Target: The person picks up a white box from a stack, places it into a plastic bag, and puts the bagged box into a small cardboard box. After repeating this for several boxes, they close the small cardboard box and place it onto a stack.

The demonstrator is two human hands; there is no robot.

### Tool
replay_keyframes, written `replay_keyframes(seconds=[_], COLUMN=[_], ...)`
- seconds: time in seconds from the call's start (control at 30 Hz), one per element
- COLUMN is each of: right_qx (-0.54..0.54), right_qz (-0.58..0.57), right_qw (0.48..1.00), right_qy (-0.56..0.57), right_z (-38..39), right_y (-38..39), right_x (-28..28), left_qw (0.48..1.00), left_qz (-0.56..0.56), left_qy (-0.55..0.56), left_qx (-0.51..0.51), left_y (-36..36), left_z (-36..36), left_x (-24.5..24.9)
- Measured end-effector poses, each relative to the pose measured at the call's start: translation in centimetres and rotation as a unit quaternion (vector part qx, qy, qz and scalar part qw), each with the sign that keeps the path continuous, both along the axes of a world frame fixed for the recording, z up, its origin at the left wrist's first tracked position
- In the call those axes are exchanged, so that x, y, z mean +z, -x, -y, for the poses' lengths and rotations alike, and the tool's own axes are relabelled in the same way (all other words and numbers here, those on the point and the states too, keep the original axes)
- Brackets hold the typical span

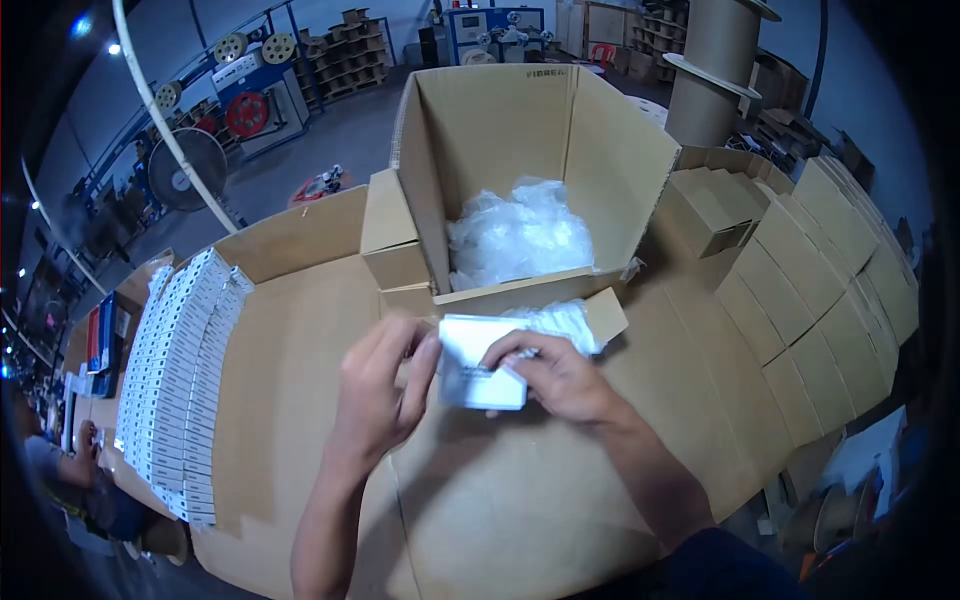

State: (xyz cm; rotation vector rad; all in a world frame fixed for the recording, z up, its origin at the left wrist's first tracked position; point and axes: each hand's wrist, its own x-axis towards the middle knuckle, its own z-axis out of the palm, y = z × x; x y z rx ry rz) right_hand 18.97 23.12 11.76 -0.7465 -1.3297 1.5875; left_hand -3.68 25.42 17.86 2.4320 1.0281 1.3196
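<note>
A small white box (483, 340) is held up over the cardboard-covered table. My right hand (562, 378) grips it from the right, with the fingers bent over its face. Just left of the box is my left hand (385, 385), its fingers curled and the thumb close to the index finger. That hand is slightly blurred, and anything between its fingertips is too small to make out. Behind the hands, clear plastic bags (560, 322) lie in a low open carton (608, 318).
A large open carton (535, 120) with crumpled clear plastic (525, 235) stands behind. Rows of white boxes (175, 380) line the left side. Stacked brown cartons (815, 300) stand at right. Another person (75, 465) sits at far left. Machines (265, 100) are farther back.
</note>
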Motion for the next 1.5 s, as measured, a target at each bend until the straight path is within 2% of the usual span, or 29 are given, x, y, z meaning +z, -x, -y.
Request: replay_keyframes(seconds=[0.03,0.07,0.1,0.13,0.2,0.3,0.33,0.4,0.47,0.5,0.6,0.7,0.83,0.9,0.93,1.03,1.13,1.2,1.27,1.33,1.4,1.43,1.47,1.5], right_qx=[-0.077,-0.191,-0.263,-0.280,-0.338,-0.352,-0.359,-0.371,-0.356,-0.353,-0.333,-0.333,-0.344,-0.351,-0.338,-0.314,-0.258,-0.272,-0.267,-0.282,-0.357,-0.392,-0.427,-0.417], right_qz=[-0.018,0.115,0.188,0.141,0.276,0.316,0.311,0.295,0.321,0.330,0.351,0.361,0.352,0.342,0.331,0.294,0.302,0.264,0.176,0.126,0.122,0.126,0.131,0.151], right_qw=[0.997,0.970,0.919,0.919,0.867,0.851,0.841,0.819,0.817,0.819,0.826,0.822,0.812,0.801,0.808,0.820,0.858,0.892,0.912,0.922,0.900,0.884,0.866,0.875], right_qy=[0.002,-0.102,-0.227,-0.238,-0.241,-0.228,-0.259,-0.323,-0.320,-0.311,-0.287,-0.288,-0.313,-0.345,-0.352,-0.378,-0.325,-0.246,-0.258,-0.235,-0.217,-0.221,-0.225,-0.194], right_z=[-0.1,-0.6,-1.5,-3.0,-5.0,-9.3,-10.9,-13.9,-15.2,-15.6,-16.0,-16.4,-15.4,-14.6,-13.9,-10.6,-5.8,-1.1,2.9,7.3,11.4,13.4,15.3,17.1], right_y=[-1.6,-3.5,-5.1,-6.7,-9.4,-11.1,-11.5,-11.8,-12.1,-12.1,-12.4,-12.5,-13.3,-13.8,-13.7,-12.9,-10.9,-8.8,-7.2,-5.0,-2.1,-0.5,0.6,1.2], right_x=[0.8,1.7,2.8,2.4,4.1,4.7,4.2,2.6,2.0,1.8,1.5,0.9,1.5,1.8,2.4,4.0,5.0,5.0,3.0,0.7,-1.0,-0.9,-1.1,-1.9], left_qw=[1.000,0.999,0.999,0.998,0.986,0.945,0.927,0.893,0.857,0.870,0.861,0.896,0.975,0.993,0.992,0.973,0.950,0.948,0.937,0.915,0.798,0.745,0.739,0.801], left_qz=[-0.007,-0.014,-0.042,-0.071,-0.163,-0.305,-0.345,-0.417,-0.484,-0.462,-0.454,-0.388,-0.184,-0.077,-0.036,0.079,0.178,0.226,0.306,0.354,0.538,0.591,0.584,0.512], left_qy=[0.026,0.049,0.025,0.001,-0.017,0.030,0.038,0.062,0.096,0.097,0.127,0.102,0.104,0.085,0.114,0.175,0.200,0.204,0.157,0.193,0.256,0.292,0.307,0.295], left_qx=[0.006,0.013,0.006,-0.001,0.029,0.117,0.141,0.159,0.149,0.144,0.190,0.189,0.069,0.004,-0.032,-0.126,-0.159,-0.092,-0.056,-0.007,-0.096,-0.104,-0.136,-0.094], left_y=[-2.4,-4.6,-6.7,-8.5,-11.6,-14.8,-15.5,-16.3,-16.9,-16.6,-16.9,-16.9,-16.3,-15.4,-14.5,-12.1,-10.2,-8.8,-7.7,-6.2,-6.1,-6.6,-6.9,-7.2], left_z=[-1.9,-4.2,-7.0,-10.3,-17.2,-25.9,-28.4,-30.2,-30.7,-31.2,-32.0,-30.1,-25.9,-21.4,-19.3,-12.8,-6.3,-2.5,0.3,3.4,7.3,9.7,12.3,14.7], left_x=[0.6,0.9,0.7,0.0,-2.2,-5.1,-6.2,-6.7,-6.4,-7.0,-7.7,-6.0,-2.0,0.1,0.9,1.9,1.9,1.9,0.8,-0.6,-2.5,-3.6,-5.0,-6.2])
